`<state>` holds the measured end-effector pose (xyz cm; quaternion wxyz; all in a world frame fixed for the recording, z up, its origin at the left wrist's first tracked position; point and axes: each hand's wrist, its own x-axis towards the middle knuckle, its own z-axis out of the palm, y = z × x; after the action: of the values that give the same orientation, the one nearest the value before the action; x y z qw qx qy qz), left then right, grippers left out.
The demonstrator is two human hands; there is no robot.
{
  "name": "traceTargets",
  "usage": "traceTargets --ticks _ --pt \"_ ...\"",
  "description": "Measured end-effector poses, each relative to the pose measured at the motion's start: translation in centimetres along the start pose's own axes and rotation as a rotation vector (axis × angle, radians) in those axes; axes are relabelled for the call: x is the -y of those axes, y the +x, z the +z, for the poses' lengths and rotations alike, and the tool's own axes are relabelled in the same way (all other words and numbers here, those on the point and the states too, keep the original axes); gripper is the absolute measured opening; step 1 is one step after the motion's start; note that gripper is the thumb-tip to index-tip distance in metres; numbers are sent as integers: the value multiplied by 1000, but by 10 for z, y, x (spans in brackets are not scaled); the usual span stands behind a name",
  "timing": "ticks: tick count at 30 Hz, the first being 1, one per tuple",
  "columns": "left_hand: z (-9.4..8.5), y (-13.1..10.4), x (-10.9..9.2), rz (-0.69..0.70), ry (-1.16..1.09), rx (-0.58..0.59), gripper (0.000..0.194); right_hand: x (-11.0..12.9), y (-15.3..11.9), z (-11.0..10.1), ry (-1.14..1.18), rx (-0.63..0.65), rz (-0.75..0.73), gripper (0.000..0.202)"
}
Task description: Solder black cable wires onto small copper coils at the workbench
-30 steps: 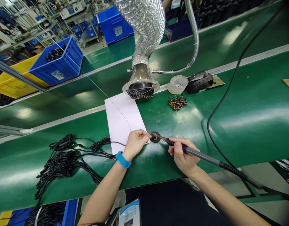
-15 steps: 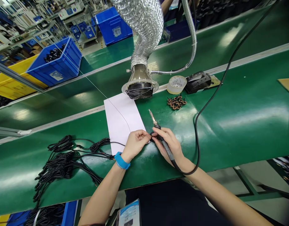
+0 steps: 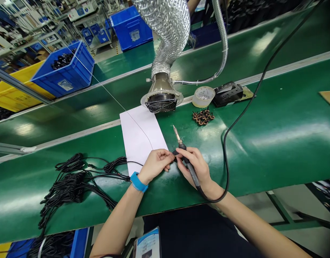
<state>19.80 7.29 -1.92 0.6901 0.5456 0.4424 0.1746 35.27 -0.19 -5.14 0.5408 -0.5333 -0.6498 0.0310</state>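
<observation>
The right hand (image 3: 201,168), grip closed, is pointing the soldering iron (image 3: 192,172) away, probably sparing fingertips; the left hand (image 3: 156,163) is pinching a small piece (image 3: 176,156) by the black disc (image 3: 175,152).

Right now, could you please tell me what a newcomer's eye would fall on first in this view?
Probably the shiny silver duct, hanging at the top centre and ending in a round hood above the green bench. Next, perhaps, the soldering iron in the person's right grip, near the middle, and the bright blue wristband on the left wrist. The tangled black cables lie at the bench's left.
</observation>
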Motion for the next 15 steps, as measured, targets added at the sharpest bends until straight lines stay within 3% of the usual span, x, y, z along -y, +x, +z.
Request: traceTargets --ticks 8,15 --pt "7 1 -1 0 -42 -126 22 2 -3 1 9 34 2 55" --pt "10 0 -2 -22 -37 -184 17 5 -10 -18 87 -151 169 41"
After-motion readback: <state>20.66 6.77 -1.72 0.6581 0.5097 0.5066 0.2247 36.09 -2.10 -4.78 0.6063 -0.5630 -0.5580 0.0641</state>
